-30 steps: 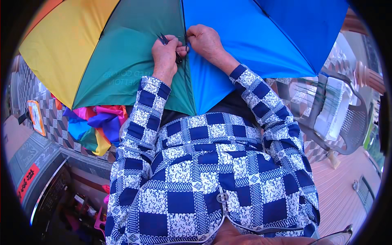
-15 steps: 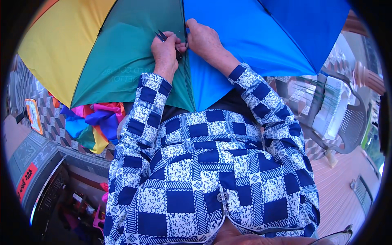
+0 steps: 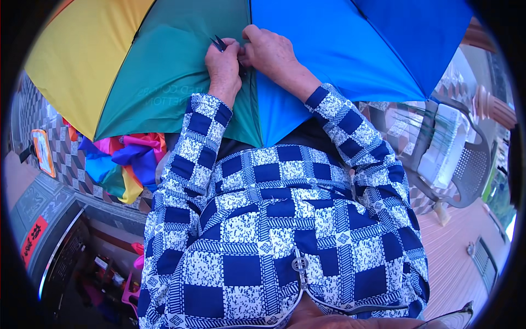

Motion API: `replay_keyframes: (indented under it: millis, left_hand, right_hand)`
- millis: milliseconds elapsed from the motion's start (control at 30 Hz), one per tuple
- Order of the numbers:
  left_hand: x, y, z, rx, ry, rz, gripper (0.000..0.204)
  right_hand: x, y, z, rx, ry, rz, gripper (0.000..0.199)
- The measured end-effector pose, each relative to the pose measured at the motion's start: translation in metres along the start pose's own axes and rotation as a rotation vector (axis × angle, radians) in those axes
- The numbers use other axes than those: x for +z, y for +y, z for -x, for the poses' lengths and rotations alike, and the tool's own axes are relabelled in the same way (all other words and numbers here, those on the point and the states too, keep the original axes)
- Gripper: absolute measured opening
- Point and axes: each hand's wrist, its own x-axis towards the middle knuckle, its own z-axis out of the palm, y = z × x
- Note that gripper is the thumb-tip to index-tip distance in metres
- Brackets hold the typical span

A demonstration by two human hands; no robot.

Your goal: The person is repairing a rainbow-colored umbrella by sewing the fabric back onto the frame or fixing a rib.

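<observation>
A multicoloured umbrella canopy (image 3: 170,77) spreads before me, its yellow, green and blue panels divided by dark ribs. My left hand (image 3: 223,68) rests over the green panel, closed around a pair of small dark thread snips (image 3: 219,44) with the blade tips poking up past the fingers. Right beside it, at the seam between green and light blue, my right hand (image 3: 274,52) is closed in a pinch. The fingertips of both hands meet near the rib there. What the right fingers hold is hidden.
Colourful folded cloth (image 3: 129,159) lies in a heap at the left, below the canopy edge. A grey plastic chair (image 3: 471,164) at the right bears a white package (image 3: 445,145). Farther left stands an orange-rimmed board (image 3: 43,152) on the patterned tiles.
My right hand has shifted slightly left, and its fingers have drawn closer to the left hand. The left hand has moved up a little, still with the snips.
</observation>
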Motion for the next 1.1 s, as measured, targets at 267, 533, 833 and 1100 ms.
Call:
replay_keyframes:
  millis: [267,533,833,1100]
  left_hand:
    - [-0.001,-0.002,0.000,0.091,0.034,-0.079,0.004]
    - [0.001,-0.003,0.003,0.114,0.078,-0.038,0.005]
    - [-0.001,-0.008,-0.003,0.157,0.092,-0.044,0.006]
    - [0.002,-0.004,0.003,0.104,0.090,-0.003,0.005]
  right_hand:
    - [0.001,-0.006,-0.020,-0.015,-0.163,0.174,0.015]
    - [0.003,0.000,-0.022,-0.042,-0.168,0.134,0.017]
    - [0.004,-0.007,-0.021,-0.040,-0.213,0.259,0.024]
    - [0.011,0.008,-0.017,-0.155,-0.078,0.156,0.020]
